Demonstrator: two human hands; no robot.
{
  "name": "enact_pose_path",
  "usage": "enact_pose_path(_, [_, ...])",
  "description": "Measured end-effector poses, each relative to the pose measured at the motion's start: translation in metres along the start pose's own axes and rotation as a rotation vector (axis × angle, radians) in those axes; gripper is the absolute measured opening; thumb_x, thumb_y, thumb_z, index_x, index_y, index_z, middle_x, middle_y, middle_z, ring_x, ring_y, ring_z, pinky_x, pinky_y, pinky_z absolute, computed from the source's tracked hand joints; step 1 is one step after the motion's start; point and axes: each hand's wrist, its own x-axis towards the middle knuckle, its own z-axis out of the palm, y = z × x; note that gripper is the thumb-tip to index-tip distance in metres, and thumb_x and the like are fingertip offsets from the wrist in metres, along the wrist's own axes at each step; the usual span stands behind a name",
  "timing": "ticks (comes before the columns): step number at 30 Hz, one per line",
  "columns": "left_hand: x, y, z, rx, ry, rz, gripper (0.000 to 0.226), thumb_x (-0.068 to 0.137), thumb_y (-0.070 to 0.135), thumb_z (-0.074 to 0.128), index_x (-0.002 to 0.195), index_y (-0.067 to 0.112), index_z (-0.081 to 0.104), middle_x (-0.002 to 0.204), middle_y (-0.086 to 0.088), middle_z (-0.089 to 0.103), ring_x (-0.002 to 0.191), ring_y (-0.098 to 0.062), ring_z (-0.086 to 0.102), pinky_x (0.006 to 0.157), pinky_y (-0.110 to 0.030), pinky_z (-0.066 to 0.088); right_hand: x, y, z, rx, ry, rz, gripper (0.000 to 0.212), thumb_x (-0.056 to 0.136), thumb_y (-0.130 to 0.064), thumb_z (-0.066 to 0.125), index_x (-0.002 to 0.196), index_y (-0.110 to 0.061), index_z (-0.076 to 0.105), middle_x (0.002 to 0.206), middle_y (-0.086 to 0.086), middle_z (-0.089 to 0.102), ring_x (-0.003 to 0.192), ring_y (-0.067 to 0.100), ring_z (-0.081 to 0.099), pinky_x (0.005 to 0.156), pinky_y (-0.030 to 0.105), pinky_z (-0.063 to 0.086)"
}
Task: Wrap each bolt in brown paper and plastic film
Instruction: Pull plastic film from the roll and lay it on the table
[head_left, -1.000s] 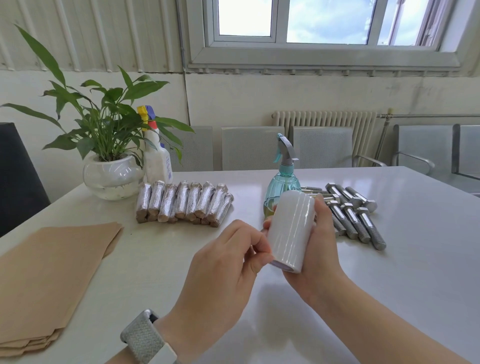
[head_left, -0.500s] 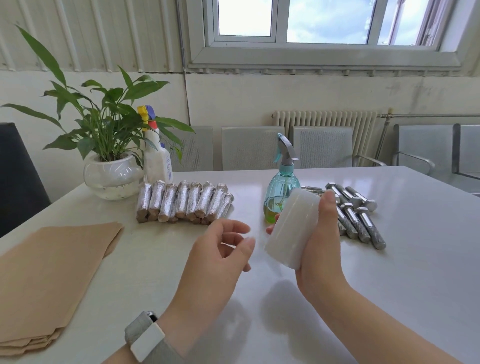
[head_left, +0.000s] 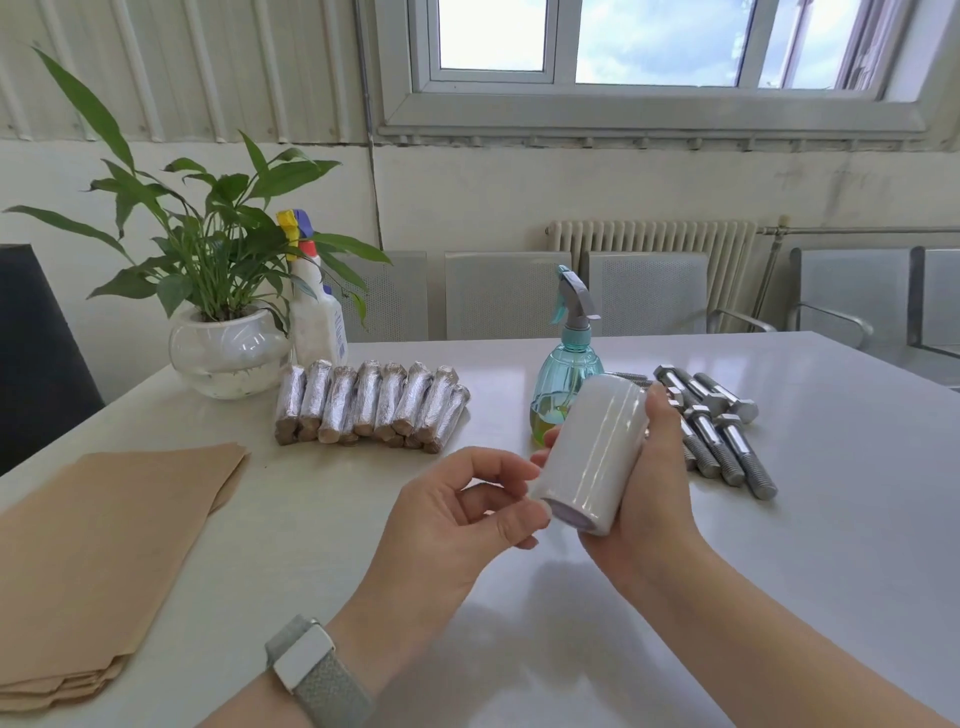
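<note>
My right hand (head_left: 649, 499) grips a white roll of plastic film (head_left: 592, 454), tilted, above the table's middle. My left hand (head_left: 457, 525) is beside the roll's lower end, fingers loosely curled, thumb and forefinger tips touching its edge. Several bare steel bolts (head_left: 717, 431) lie in a pile behind my right hand. A row of several wrapped bolts (head_left: 371, 408) sits further left at the back. A stack of brown paper sheets (head_left: 104, 561) lies at the near left.
A teal spray bottle (head_left: 569, 384) stands just behind the roll. A potted plant in a glass bowl (head_left: 228, 353) and a white spray bottle (head_left: 317, 322) stand at the back left. The white table (head_left: 831, 519) has chairs along its far side.
My left hand drew back from the roll, then came in again to touch its lower edge. My right hand tilted the roll, its top now leaning away to the right.
</note>
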Motion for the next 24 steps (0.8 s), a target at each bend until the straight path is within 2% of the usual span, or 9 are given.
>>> enact_pose_path(2, [0.000, 0.002, -0.001, 0.137, 0.004, 0.098, 0.021, 0.067, 0.023, 0.084, 0.086, 0.025, 0.075, 0.082, 0.004, 0.066, 0.069, -0.015, 0.064, 0.062, -0.026, 0.054, 0.001, -0.001, 0.000, 0.039, -0.007, 0.076, 0.067, 0.089, -0.070, 0.040, 0.095, -0.008, 0.065, 0.067, 0.014, 0.065, 0.055, 0.028, 0.065, 0.050, 0.032, 0.055])
enact_pose_path(5, [0.000, 0.004, -0.002, 0.329, 0.012, 0.264, 0.017, 0.070, 0.026, 0.083, 0.080, 0.033, 0.071, 0.087, 0.007, 0.062, 0.067, -0.018, 0.063, 0.062, -0.035, 0.054, 0.000, 0.003, 0.001, 0.047, -0.048, 0.162, 0.070, 0.088, -0.071, 0.042, 0.079, -0.006, 0.067, 0.068, 0.015, 0.063, 0.052, 0.027, 0.063, 0.045, 0.030, 0.051])
enact_pose_path(8, [-0.001, 0.005, -0.003, 0.372, -0.001, 0.324, 0.016, 0.073, 0.019, 0.082, 0.076, 0.029, 0.070, 0.083, 0.005, 0.062, 0.061, -0.017, 0.064, 0.059, -0.027, 0.052, 0.000, 0.006, 0.000, 0.036, -0.066, 0.182, 0.072, 0.087, -0.072, 0.041, 0.083, -0.004, 0.064, 0.069, 0.016, 0.063, 0.052, 0.027, 0.063, 0.046, 0.031, 0.052])
enact_pose_path(12, [0.000, 0.004, -0.004, 0.357, -0.018, 0.279, 0.020, 0.075, 0.005, 0.080, 0.074, 0.024, 0.071, 0.081, 0.004, 0.063, 0.057, -0.016, 0.065, 0.057, -0.021, 0.050, 0.000, 0.006, -0.002, 0.010, -0.069, 0.135, 0.071, 0.088, -0.073, 0.039, 0.095, -0.005, 0.061, 0.070, 0.016, 0.062, 0.054, 0.028, 0.063, 0.047, 0.031, 0.051])
enact_pose_path(17, [0.001, 0.006, -0.005, 0.399, -0.048, 0.175, 0.012, 0.077, 0.014, 0.075, 0.075, 0.024, 0.069, 0.078, 0.006, 0.062, 0.057, -0.015, 0.063, 0.054, -0.025, 0.050, 0.001, 0.006, -0.003, -0.038, -0.077, 0.089, 0.070, 0.089, -0.072, 0.038, 0.096, -0.007, 0.062, 0.071, 0.015, 0.062, 0.057, 0.029, 0.063, 0.050, 0.032, 0.053])
enact_pose_path(20, [0.001, 0.008, -0.010, 0.488, -0.093, 0.089, 0.020, 0.084, 0.009, 0.075, 0.077, 0.026, 0.066, 0.077, 0.007, 0.063, 0.061, -0.010, 0.062, 0.053, -0.022, 0.049, 0.001, 0.007, -0.003, -0.097, -0.098, -0.004, 0.068, 0.091, -0.070, 0.036, 0.096, -0.008, 0.063, 0.071, 0.015, 0.063, 0.058, 0.030, 0.064, 0.051, 0.035, 0.053])
enact_pose_path(24, [-0.001, 0.012, -0.011, 0.598, -0.088, 0.092, 0.019, 0.088, 0.011, 0.071, 0.079, 0.026, 0.062, 0.076, 0.013, 0.062, 0.064, -0.002, 0.059, 0.055, -0.014, 0.041, -0.001, 0.008, -0.001, -0.191, -0.089, -0.176, 0.069, 0.084, -0.073, 0.039, 0.096, -0.010, 0.064, 0.072, 0.016, 0.063, 0.061, 0.030, 0.065, 0.052, 0.037, 0.054])
